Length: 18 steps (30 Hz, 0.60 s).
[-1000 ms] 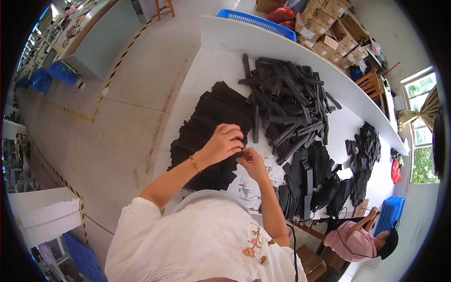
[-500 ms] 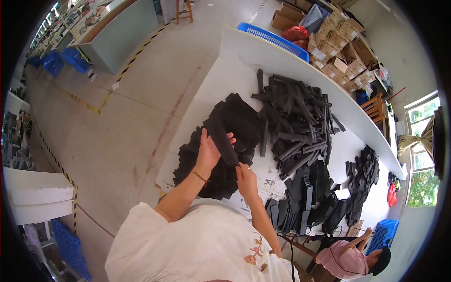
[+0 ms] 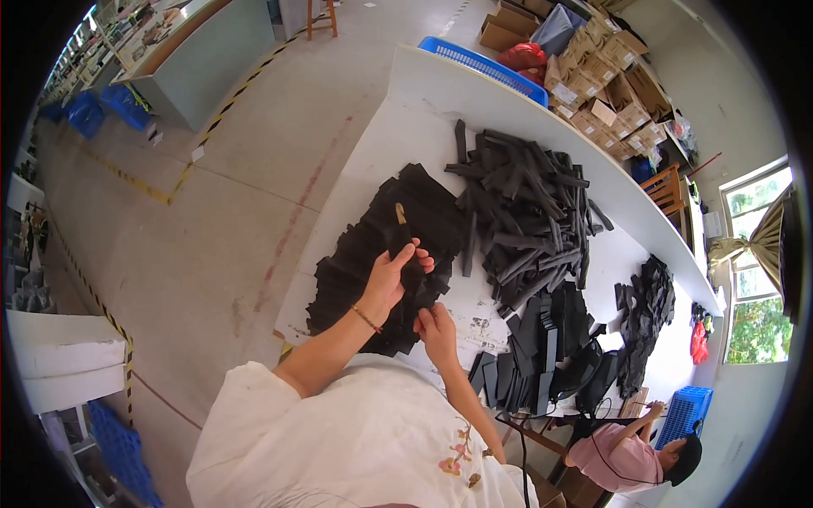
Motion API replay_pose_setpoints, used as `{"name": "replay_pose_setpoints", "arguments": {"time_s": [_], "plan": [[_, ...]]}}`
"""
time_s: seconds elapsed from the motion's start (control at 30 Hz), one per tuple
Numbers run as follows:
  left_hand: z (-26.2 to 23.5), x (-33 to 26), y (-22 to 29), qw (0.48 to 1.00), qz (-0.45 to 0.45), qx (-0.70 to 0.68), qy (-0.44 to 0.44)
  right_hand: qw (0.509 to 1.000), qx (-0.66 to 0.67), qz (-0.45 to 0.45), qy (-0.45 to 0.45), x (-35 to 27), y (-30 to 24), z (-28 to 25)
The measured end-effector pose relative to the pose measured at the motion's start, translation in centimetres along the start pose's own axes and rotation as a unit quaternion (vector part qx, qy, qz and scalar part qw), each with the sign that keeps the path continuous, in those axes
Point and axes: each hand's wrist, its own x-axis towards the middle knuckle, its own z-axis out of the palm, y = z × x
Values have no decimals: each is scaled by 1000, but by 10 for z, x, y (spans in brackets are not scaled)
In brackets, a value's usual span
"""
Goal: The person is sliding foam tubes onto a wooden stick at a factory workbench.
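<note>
My left hand (image 3: 389,284) is closed round a narrow black strip (image 3: 404,230), thumb on top. The strip's far end shows a tan patch, and its lower part blends into the dark pieces behind. Close by on the right, my right hand (image 3: 438,334) has its fingers pinched at what looks like the strip's near end; the exact contact is hard to see. Both hands are above a spread pile of flat black pieces (image 3: 360,245) with jagged edges, at the table's left side. To its right lies a heap of long black strips (image 3: 525,199).
The white table (image 3: 356,186) has a raised back panel (image 3: 576,140). Black flat pieces (image 3: 529,356) and another dark pile (image 3: 648,322) lie farther right. A blue basket (image 3: 483,68) and cardboard boxes (image 3: 622,93) stand behind. At right sits a person in pink (image 3: 622,457).
The black strip lay broadside across my left palm; now it is turned narrow, and the left fingers have closed round it. My right hand has shifted slightly down and left.
</note>
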Motion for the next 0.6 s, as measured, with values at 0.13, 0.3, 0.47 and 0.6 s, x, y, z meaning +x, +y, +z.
{"name": "replay_pose_setpoints", "arguments": {"time_s": [0.13, 0.3, 0.47, 0.6], "plan": [[2, -4, -3, 1000, 9, -5, 17, 999, 33, 8, 13, 2, -2, 12], [1, 1, 12, 999, 39, -8, 36, 994, -103, -23, 12, -23, 8, 10], [12, 2, 22, 997, 37, 9, 68, 988, -152, -3, -7, -41, 19, 7], [-12, 21, 36, 995, 78, 13, 64, 965, -260, -9, -32, -71, 28, -13]]}}
